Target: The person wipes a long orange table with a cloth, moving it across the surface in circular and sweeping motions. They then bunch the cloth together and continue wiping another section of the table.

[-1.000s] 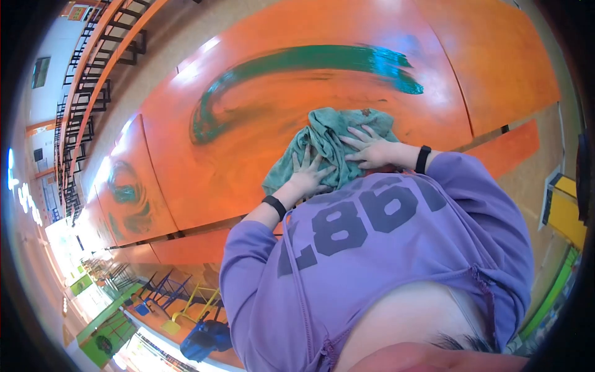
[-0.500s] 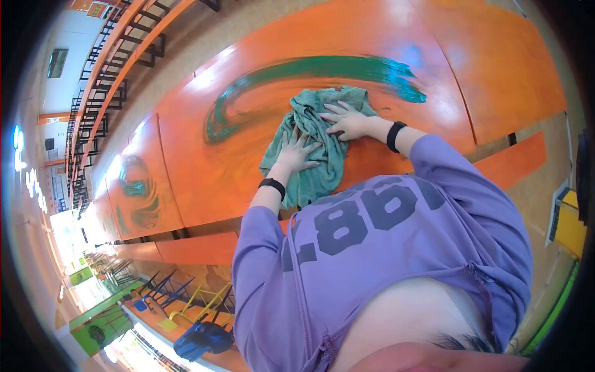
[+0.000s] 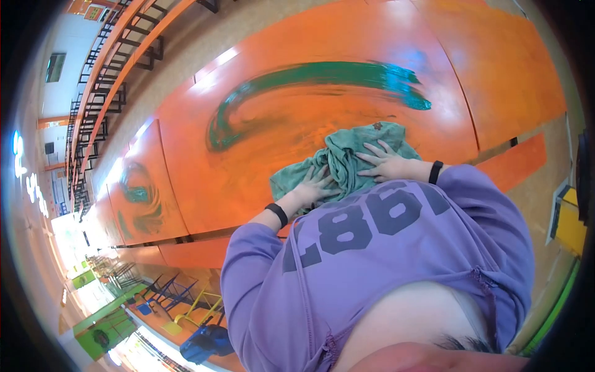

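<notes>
A long orange surface point(image 3: 223, 186) stretches out under and around the green cloth point(image 3: 344, 164), which lies rumpled on the side nearest the person. Farther away, beyond the cloth and to its left, runs a row of orange tables point(image 3: 92, 110) on dark legs. The person's purple top point(image 3: 396, 266) is on the near side of the cloth, its front close to the cloth's near edge. An orange bench point(image 3: 195, 253) runs along the near side, left of the cloth. Well off to the left of the cloth, on the near side, stands a yellow chair point(image 3: 197, 310). Just beyond the cloth, a broad green streak point(image 3: 310, 75) curves across the surface, glossy at its right end; a fainter green smear point(image 3: 139, 193) lies well to the cloth's left.

The left hand point(image 3: 312, 188) presses on the cloth's left part, the right hand point(image 3: 389, 166) on its right part. On both, the fingers are spread apart and laid nearly flat over the fabric, resting on it rather than closed around it. Black wristbands point(image 3: 276, 214) circle both wrists, beside the cloth. A small dark patch point(image 3: 378, 126) marks the cloth's far edge.
</notes>
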`<state>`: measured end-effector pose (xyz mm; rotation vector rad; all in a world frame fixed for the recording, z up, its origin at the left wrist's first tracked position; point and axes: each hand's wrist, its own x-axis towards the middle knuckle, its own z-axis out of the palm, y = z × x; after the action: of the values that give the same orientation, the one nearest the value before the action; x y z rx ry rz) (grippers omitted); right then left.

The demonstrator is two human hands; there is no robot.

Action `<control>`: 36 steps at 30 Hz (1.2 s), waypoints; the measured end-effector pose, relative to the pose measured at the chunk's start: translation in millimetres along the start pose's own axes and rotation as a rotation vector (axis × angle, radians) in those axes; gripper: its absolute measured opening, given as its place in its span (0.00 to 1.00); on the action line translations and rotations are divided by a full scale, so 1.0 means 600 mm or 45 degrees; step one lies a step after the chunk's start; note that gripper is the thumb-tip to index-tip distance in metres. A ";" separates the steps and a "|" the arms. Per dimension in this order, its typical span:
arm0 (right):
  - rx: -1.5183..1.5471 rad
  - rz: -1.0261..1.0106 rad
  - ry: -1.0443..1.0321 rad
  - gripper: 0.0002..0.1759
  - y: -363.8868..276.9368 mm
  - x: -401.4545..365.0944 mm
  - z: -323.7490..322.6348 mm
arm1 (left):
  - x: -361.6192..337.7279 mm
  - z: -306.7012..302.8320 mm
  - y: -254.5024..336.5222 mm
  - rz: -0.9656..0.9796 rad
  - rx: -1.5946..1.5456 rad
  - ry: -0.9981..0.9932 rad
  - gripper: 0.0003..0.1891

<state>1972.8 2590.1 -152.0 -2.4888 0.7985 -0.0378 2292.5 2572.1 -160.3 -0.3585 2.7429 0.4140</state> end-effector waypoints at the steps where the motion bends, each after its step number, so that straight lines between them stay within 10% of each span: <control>1: -0.003 -0.011 -0.008 0.30 0.003 0.010 -0.006 | 0.005 -0.029 -0.018 0.011 -0.100 -0.073 0.34; 17: -0.097 0.078 -0.037 0.29 0.013 0.081 -0.011 | 0.023 -0.086 -0.014 -0.270 -0.317 0.014 0.27; 20: -0.044 0.095 0.086 0.26 0.008 0.083 -0.010 | 0.003 -0.088 -0.013 -0.330 -0.872 0.161 0.21; 26: 0.269 0.348 0.410 0.11 -0.027 0.096 -0.044 | -0.142 -0.220 0.041 -1.011 -1.140 0.125 0.19; 27: 0.332 0.289 0.620 0.11 -0.021 0.106 -0.033 | -0.166 -0.188 0.026 -0.845 -1.548 0.291 0.20; 31: 2.844 0.383 0.065 0.27 -0.025 0.142 -0.087 | -0.198 -0.160 0.048 0.270 -2.909 1.145 0.29; 32: 2.940 0.368 0.069 0.27 -0.044 0.149 -0.111 | -0.195 -0.194 0.070 0.681 -3.136 1.408 0.33; 36: 3.023 0.354 0.052 0.24 -0.074 0.181 -0.145 | -0.191 -0.242 0.084 0.682 -3.156 1.522 0.42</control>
<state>2070.8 2520.3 -69.3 -0.1303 0.4057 -0.5383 2339.0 2593.7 24.2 0.1198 -0.3156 -2.0324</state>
